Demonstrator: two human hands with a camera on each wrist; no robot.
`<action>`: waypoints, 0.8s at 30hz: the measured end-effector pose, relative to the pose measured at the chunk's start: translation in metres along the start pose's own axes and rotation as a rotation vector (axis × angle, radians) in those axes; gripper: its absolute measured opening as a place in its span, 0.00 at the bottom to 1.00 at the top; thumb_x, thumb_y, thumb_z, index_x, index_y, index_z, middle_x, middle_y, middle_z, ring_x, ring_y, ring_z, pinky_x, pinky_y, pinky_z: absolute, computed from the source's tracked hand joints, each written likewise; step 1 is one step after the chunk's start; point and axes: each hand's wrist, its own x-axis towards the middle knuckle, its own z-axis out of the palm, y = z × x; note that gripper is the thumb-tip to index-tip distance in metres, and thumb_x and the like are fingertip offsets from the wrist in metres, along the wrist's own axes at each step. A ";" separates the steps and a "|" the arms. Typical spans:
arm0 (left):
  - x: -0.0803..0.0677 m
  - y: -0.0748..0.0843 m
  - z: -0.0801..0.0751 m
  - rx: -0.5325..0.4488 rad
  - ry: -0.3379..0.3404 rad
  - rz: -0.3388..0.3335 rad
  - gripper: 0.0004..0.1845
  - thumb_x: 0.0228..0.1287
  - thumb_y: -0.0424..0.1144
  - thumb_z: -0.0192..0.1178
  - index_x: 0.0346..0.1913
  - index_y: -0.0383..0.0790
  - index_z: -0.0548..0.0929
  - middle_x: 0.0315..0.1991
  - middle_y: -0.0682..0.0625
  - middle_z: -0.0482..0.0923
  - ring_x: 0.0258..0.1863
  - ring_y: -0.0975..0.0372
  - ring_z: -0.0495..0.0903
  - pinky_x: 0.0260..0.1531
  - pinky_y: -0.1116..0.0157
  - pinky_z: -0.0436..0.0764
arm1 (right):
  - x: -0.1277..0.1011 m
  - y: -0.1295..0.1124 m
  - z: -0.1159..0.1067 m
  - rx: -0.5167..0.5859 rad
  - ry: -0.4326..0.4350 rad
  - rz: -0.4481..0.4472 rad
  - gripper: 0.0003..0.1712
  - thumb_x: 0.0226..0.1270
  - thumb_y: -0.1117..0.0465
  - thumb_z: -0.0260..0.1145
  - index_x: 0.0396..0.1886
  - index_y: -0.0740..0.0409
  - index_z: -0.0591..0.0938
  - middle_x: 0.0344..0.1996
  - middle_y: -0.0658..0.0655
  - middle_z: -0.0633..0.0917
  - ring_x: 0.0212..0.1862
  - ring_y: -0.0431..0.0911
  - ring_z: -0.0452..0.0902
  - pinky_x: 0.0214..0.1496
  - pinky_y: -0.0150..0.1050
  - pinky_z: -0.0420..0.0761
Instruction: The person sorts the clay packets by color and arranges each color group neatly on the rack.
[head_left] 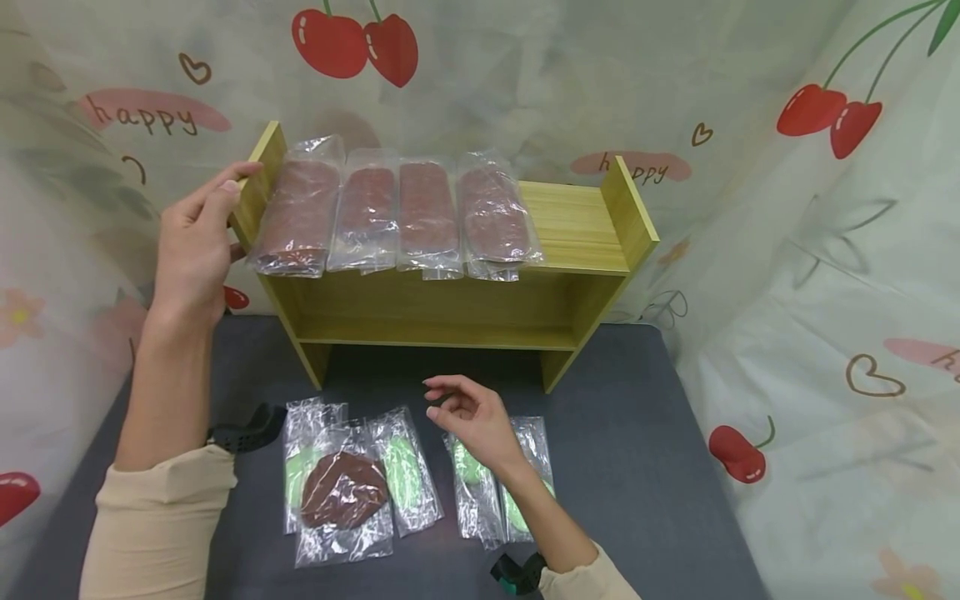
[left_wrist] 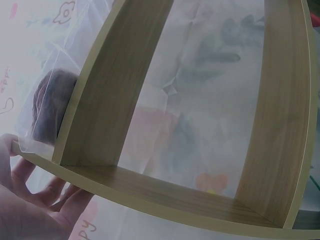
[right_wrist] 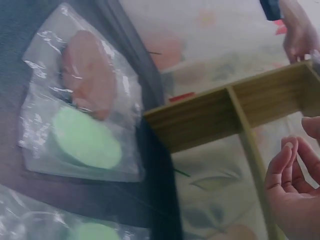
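My left hand (head_left: 193, 242) grips the left side panel of a small wooden shelf (head_left: 450, 340) near its top. In the left wrist view the fingers (left_wrist: 54, 192) bend round the panel's edge. Several clear plastic bags (head_left: 426, 221) with flat reddish-brown contents lie side by side along the upper board. My right hand (head_left: 474, 417) hovers in front of the shelf, above the cloth, its fingers loosely bent with nothing between them. Left of it lies a clear bag with a brown lump (head_left: 345, 492), overlapping bags with pale green pieces (head_left: 405, 475).
Two more bags with green pieces (head_left: 471, 471) lie on the dark cloth (head_left: 630, 483) under the right hand and forearm. Bare board (head_left: 570, 225) shows at the right end of the upper shelf. A cherry-print curtain (head_left: 787, 275) surrounds the table.
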 end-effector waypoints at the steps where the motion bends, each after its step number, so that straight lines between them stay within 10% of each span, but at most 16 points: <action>1: 0.000 0.000 0.000 -0.001 0.001 -0.001 0.19 0.78 0.51 0.48 0.64 0.57 0.80 0.71 0.56 0.63 0.68 0.57 0.60 0.70 0.42 0.53 | -0.001 -0.001 0.002 -0.001 -0.005 -0.001 0.19 0.64 0.73 0.67 0.56 0.66 0.81 0.44 0.65 0.84 0.36 0.47 0.78 0.39 0.31 0.77; 24: 0.000 0.001 0.001 -0.016 0.000 0.004 0.19 0.78 0.50 0.48 0.64 0.55 0.80 0.71 0.55 0.63 0.68 0.57 0.61 0.70 0.43 0.55 | -0.008 0.079 0.039 -0.047 -0.128 0.182 0.23 0.64 0.65 0.71 0.60 0.54 0.82 0.52 0.64 0.83 0.40 0.41 0.83 0.38 0.33 0.80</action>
